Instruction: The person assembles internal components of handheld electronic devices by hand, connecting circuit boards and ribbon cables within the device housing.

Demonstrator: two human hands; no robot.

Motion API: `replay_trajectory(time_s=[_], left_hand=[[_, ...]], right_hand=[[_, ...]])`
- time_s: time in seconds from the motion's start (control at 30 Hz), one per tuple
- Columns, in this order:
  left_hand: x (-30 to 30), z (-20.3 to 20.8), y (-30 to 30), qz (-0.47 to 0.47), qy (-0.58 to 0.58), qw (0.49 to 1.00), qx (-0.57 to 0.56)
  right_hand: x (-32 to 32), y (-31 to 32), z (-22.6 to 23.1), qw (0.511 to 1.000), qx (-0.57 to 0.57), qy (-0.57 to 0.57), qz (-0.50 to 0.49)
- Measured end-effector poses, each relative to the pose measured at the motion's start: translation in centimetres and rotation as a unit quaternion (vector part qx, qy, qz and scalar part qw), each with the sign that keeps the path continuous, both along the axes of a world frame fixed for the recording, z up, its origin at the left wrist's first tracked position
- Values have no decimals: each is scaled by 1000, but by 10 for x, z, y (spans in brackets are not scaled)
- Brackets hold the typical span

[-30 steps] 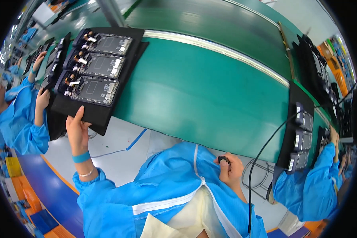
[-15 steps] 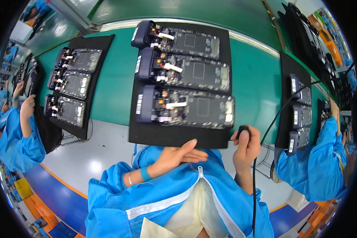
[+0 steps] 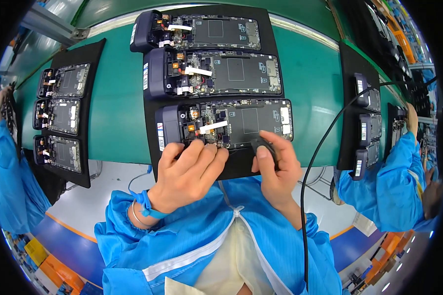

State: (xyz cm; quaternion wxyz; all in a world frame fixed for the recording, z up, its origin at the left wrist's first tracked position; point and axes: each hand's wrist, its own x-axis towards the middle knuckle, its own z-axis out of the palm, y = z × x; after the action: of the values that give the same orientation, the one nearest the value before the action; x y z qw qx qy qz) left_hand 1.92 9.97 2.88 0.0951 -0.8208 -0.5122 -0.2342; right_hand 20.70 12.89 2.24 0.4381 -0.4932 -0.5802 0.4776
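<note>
- Near unit [image 3: 251,120]: exposed dark circuit board, flat at near end of center mat [image 3: 238,167], right in front of you; prob. there for easy two-handed reach.
- Your L hand [image 3: 188,167]: fingers bent, tips at unit's lower L edge; prob. steadying it. Can't tell if they pinch anything, tips partly hidden.
- Your R hand [image 3: 278,169]: thumb + index closed on small black piece [image 3: 255,142], at unit's lower edge, R of L hand; pinch looks suited to fine control. Contact w/ unit: can't tell.
- White strip [image 3: 214,127] slants across the board, just beyond your L fingertips.
- Middle unit [image 3: 243,73] + far unit [image 3: 221,32] sit behind, same way round, prob. for uniform handling. Mat likely pads them vs. green bench [image 3: 315,98].
- L mat [image 3: 95,61] has three similar units [image 3: 61,117]; R mat [image 3: 348,64] too. Both off to the sides, apparently leaving you elbow room.
</note>
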Motion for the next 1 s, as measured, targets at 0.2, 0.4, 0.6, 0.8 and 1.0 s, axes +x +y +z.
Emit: replay_trajectory(time_s=[0.2, 0.4, 0.6, 0.8, 1.0], left_hand=[[-4, -6, 3, -12, 33, 998, 54], [-3, -6, 0, 1, 59, 998, 9], [-3, -7, 1, -4, 55, 998, 7], [-5, -7, 1, -10, 46, 999, 16], [-8, -5, -2, -9, 38, 999, -3]], right_hand=[[-4, 2, -9, 979, 152, -134, -2], [-4, 2, -8, 969, 159, -185, 25], [-5, 3, -8, 960, 177, -212, 33], [-14, 3, -4, 939, 235, -249, 32], [-13, -2, -4, 967, 146, -210, 16]])
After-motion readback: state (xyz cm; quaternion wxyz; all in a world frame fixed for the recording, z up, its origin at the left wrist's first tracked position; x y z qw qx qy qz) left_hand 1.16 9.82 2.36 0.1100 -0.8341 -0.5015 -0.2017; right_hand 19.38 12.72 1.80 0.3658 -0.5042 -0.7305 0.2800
